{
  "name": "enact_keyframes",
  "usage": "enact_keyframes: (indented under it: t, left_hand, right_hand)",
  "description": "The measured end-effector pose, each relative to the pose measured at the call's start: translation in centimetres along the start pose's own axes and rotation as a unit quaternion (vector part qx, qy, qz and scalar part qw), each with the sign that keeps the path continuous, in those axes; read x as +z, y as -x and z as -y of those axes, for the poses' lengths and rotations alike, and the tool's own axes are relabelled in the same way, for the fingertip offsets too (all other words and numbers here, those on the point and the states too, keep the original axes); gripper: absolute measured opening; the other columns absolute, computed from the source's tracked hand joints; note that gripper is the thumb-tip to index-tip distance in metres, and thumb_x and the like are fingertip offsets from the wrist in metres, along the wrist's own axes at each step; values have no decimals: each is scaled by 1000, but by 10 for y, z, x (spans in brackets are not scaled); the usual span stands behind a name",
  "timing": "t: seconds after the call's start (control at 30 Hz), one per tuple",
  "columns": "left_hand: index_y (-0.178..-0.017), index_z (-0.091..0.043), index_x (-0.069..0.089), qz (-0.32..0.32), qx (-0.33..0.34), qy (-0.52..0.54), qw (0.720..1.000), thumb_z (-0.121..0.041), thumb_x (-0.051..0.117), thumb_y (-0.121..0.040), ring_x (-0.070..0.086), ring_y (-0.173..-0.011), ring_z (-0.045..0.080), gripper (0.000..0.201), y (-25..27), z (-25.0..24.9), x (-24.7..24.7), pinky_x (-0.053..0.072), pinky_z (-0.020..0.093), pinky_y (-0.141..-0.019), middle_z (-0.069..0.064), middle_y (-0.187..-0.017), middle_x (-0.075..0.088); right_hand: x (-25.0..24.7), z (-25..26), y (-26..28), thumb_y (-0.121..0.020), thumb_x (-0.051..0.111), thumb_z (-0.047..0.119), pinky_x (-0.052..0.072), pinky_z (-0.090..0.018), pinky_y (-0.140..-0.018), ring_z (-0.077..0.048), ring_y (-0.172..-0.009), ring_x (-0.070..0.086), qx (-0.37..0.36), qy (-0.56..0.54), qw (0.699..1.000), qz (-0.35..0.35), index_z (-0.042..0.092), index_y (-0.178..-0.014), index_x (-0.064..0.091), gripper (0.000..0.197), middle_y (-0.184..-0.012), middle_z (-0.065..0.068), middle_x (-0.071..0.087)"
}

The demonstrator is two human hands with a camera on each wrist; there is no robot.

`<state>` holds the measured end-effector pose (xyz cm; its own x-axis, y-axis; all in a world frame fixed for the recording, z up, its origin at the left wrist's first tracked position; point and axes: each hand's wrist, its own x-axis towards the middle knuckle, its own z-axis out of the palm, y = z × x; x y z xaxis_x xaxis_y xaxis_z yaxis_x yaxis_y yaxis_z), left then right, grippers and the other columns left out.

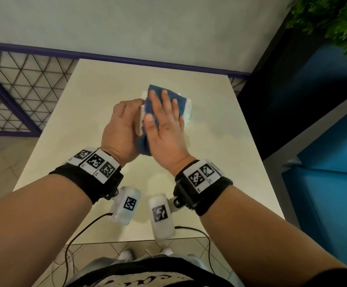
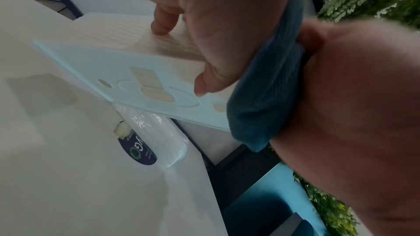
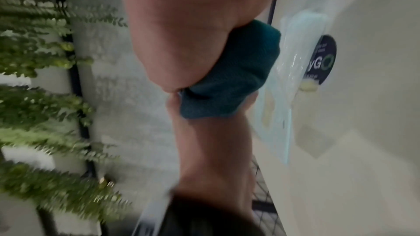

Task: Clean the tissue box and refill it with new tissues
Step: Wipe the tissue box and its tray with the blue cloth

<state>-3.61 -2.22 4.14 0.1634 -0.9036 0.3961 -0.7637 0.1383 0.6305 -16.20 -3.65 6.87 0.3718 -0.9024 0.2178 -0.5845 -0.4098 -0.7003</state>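
**Blue cloth pressed flat on the tissue box**

The right hand [image 1: 164, 121] lies flat, fingers straight and spread, pressing a blue cloth [image 1: 158, 104] down on the top of the tissue box [image 2: 127, 71]; its grip is released, not curled round the cloth. The cloth drapes over the box's near end and hangs below the palm. The left hand [image 1: 123, 129] has its grip on the box's left side: the left wrist view shows the thumb and a fingertip set against the pale ribbed face of the box, steadying it. The box's light blue panel with oval cut-out marks faces outward in that view. Just beside the box, on the desk [image 1: 65, 141], lies a clear-wrapped pack of tissues [image 2: 159, 135] with a dark round label. The box stands near the middle of the desk, toward its far edge. Green foliage [image 1: 334, 19] hangs at the upper right, above blue panels [image 1: 334, 162].
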Motion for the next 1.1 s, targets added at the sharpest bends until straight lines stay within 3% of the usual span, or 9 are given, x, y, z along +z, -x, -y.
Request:
enact_keyframes:
  t: [0.1,0.2,0.33,0.4,0.6,0.7,0.8,1.0,1.1]
  left_hand:
    - [-126,-17,47,-15,23,-16,999,-16,76,-70,49,-112,18,63,3,0,0,39,22,-65,4,-121,51]
    - [-123,-29,42,-6,39,-8,999,-14,78,-66,52,-104,11,69,6,5,0,28,7,-61,2,-123,50]
    - [-119,-27,40,-4,99,11,995,-11,83,-64,42,-122,12,71,7,11,-8,42,21,-71,4,-123,51]
    - [-120,-22,40,8,135,35,990,-9,84,-65,32,-133,12,73,7,17,-12,45,30,-78,0,-125,48]
    - [-134,-26,28,88,119,-47,988,-19,86,-64,21,-145,31,91,6,24,-14,36,55,-107,8,-151,35]
    - [-143,-21,25,71,139,-179,971,-37,86,-58,17,-146,33,106,10,5,-11,9,55,-117,8,-156,28]
    - [-145,-13,30,57,193,-268,942,-25,80,-66,29,-142,34,94,19,-10,11,14,56,-114,11,-150,40]
    - [-139,-7,37,30,119,-282,951,-15,53,-77,41,-134,41,64,6,-10,20,25,68,-104,16,-128,56]
    - [-131,-6,43,29,94,-237,967,-15,62,-77,41,-133,41,58,-2,-3,12,25,70,-103,17,-126,55]
  right_hand:
    - [-13,-24,-22,-102,25,38,5,-46,-121,-18,-149,11,70,-65,994,-48,33,-150,20,49,-161,2,17]
    - [-23,-33,-28,-101,25,44,36,-40,-110,-19,-118,52,182,-204,959,-78,32,-141,38,44,-127,1,56]
    - [-38,-45,-30,-87,43,65,47,-44,-101,-27,-102,64,360,-352,864,-23,18,-120,61,60,-108,-6,69]
    - [-46,-47,-30,-72,66,65,52,-40,-92,-26,-88,66,417,-460,783,44,14,-112,66,65,-95,-5,71]
    - [-43,-46,-26,-82,63,29,40,-30,-61,-18,-41,45,427,-472,771,-23,16,-51,46,38,-37,2,45]
    - [-34,-42,-28,-83,62,28,40,-24,-53,-15,-37,44,447,-489,748,-38,17,-54,42,37,-36,5,43]
    - [-20,-35,-28,-79,65,28,41,-22,-50,-13,-44,50,457,-532,710,-58,18,-59,47,29,-47,6,49]
    - [-1,-21,-25,-54,77,50,53,-32,-72,-19,-70,64,420,-462,779,-59,21,-68,64,35,-73,1,66]
    - [-2,-22,-19,-67,72,62,55,-42,-90,-24,-93,68,384,-415,825,-24,15,-97,64,56,-92,-4,70]
